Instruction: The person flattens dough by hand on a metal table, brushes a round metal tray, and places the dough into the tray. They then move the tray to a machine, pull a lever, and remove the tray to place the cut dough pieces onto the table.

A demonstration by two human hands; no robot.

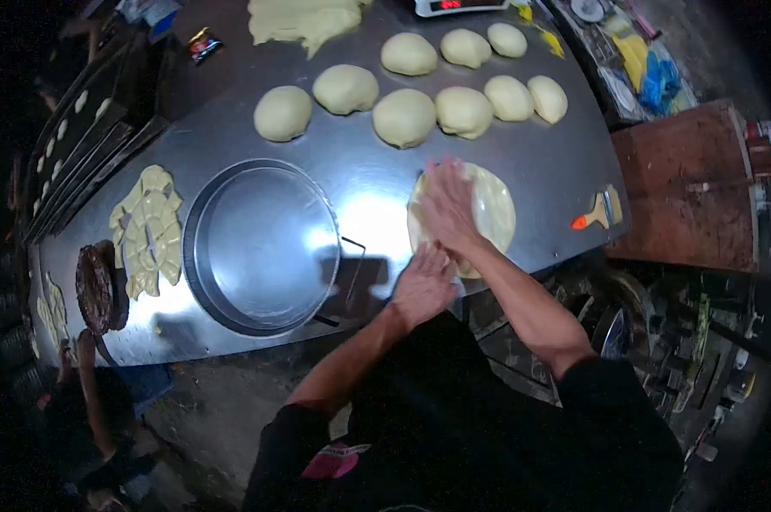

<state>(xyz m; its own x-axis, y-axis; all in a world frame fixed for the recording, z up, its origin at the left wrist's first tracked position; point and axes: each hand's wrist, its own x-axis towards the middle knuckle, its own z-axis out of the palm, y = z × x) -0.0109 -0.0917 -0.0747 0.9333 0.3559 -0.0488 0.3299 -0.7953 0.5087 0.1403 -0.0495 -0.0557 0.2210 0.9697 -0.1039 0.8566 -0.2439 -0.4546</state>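
A flattened round of pale dough (493,212) lies on the metal table close to its near edge. My right hand (450,205) is pressed flat over the dough's left part, its stretched fingers blurred by motion. At the lower left rim of the round is my left hand (426,283), fingers curled down onto the dough edge and close beside my right wrist. Its fingertips are partly hidden. Beyond my hands, several smooth dough balls, such as a large one (404,118), sit in two rough rows.
Left of my hands stands a large round metal pan (199,282) with a bent wire rod (354,269) beside it. Cut dough strips (151,230), a dark brown mass (95,288) and another person's arm (93,397) are farther left. A brush (599,210) lies rightward; a scale (462,7) stands behind.
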